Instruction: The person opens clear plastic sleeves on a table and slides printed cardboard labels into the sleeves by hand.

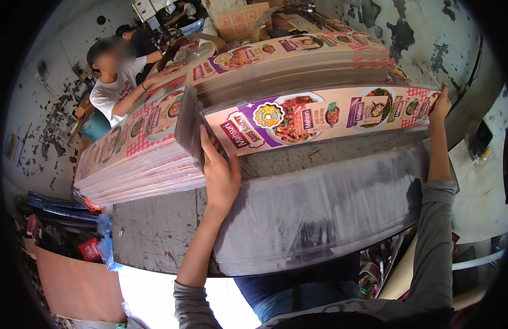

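A long printed banner sheet (341, 116), peach with food pictures and a red-check end, lies across the worktable in front of me. My left hand (220, 178) grips its left end, with the fingers reaching up beside the neighbouring stack and the thumb at the lower corner. At the far right end my right hand (441, 104) is closed round the edge. Whether one sheet or several are between my hands I cannot tell. Against my left hand's fingers stands a thick stack of similar printed sheets (139, 131). Behind the banner rises another stack (287, 74).
A grey plastic-covered slab (320, 208) lies along the table's near edge. The scratched dark tabletop (155, 233) shows at left. Across the table, a person in a white shirt (120, 82) has hands by the stacks. A cardboard box (243, 23) stands at the back.
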A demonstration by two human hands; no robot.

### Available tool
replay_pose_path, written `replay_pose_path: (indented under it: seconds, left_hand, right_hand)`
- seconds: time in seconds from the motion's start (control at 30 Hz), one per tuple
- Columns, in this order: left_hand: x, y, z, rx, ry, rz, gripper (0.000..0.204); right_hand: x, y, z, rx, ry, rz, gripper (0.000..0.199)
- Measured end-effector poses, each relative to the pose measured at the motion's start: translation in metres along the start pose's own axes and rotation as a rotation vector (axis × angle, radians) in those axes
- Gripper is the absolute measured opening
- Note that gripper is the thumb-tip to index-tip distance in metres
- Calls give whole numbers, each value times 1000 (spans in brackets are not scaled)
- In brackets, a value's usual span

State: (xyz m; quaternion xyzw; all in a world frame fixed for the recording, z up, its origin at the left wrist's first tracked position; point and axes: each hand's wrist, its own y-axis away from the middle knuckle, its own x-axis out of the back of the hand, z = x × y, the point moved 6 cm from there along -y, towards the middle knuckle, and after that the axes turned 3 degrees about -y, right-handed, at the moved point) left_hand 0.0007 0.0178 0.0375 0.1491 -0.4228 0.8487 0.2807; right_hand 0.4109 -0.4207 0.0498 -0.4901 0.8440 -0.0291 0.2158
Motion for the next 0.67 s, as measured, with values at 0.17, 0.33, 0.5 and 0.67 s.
replay_pose_path:
  seconds: [0.17, 0.33, 0.5, 0.67]
  left_hand:
    - [9, -1, -3, -46, -217, 35, 58]
    - [8, 1, -4, 81, -132, 4, 63]
    - [-1, 0, -17, 159, 195, -38, 71]
    - [-15, 3, -35, 423, 530, -194, 77]
  right_hand:
    - [3, -11, 3, 55, -109, 84, 47]
    - [-9, 20, -35, 174, -224, 85, 53]
    - [-8, -1, 5, -29, -84, -118, 56]
    - [-17, -12, 44, -247, -225, -429, 58]
